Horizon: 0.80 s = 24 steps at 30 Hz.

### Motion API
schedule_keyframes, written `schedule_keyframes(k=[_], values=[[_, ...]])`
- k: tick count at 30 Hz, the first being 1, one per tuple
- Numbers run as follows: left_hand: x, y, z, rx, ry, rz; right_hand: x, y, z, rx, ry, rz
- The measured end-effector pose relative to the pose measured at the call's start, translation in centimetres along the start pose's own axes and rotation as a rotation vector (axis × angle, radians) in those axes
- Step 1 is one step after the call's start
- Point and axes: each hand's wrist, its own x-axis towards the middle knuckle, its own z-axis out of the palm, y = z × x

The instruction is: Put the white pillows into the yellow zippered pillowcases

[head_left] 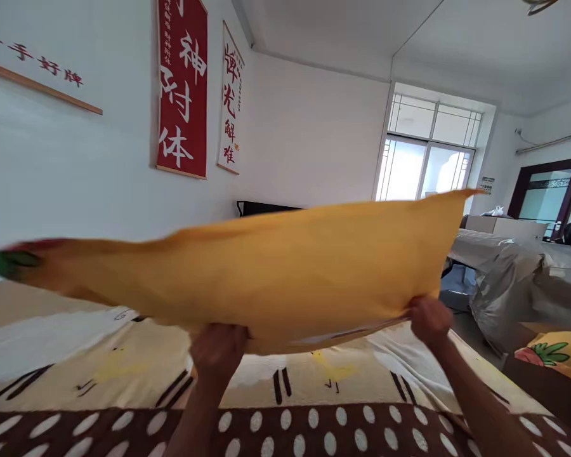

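Note:
A yellow pillow is held up in the air above the bed, stretched wide across the view. Its far left end is blurred and shows a green and red print. My left hand is closed on its lower edge, left of the middle. Farther right, my right hand grips the same edge near the right corner. Both thumbs and most fingertips are hidden in the cloth. Beneath lies a cream blanket with chick prints and a brown border with white dots.
Another yellow pillow with a fruit print lies at the right. Behind it stands a table draped in clear plastic sheeting. Hanging scrolls are on the left wall. A window and a dark-framed door are at the back.

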Motion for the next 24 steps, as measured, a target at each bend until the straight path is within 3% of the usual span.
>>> schedule_keyframes(k=[3,7,10,12,14,20,24], values=[[-1.4,0.9,2.6,0.063,-0.202,0.024,-5.8,-3.1,2.1,0.102,-0.308,0.063],[-2.0,2.1,4.7,0.071,-0.400,0.050,-11.8,-4.7,4.2,0.249,-0.569,0.419],[-1.2,2.5,4.9,0.073,-0.621,-0.117,-13.0,-4.1,4.5,0.403,-0.691,0.644],[-0.8,2.1,4.6,-0.014,-0.767,-0.180,-12.6,-3.2,3.9,0.511,-0.777,0.695],[-0.7,1.5,4.4,-0.099,-0.846,-0.148,-11.7,-2.5,3.2,0.597,-0.864,0.701],[-0.9,0.9,4.8,0.045,-0.834,-0.022,-9.5,-2.3,2.1,0.586,-1.096,0.710],[-1.3,1.1,5.1,0.028,-0.615,0.071,-9.6,-2.3,2.6,0.571,-1.100,0.661]])
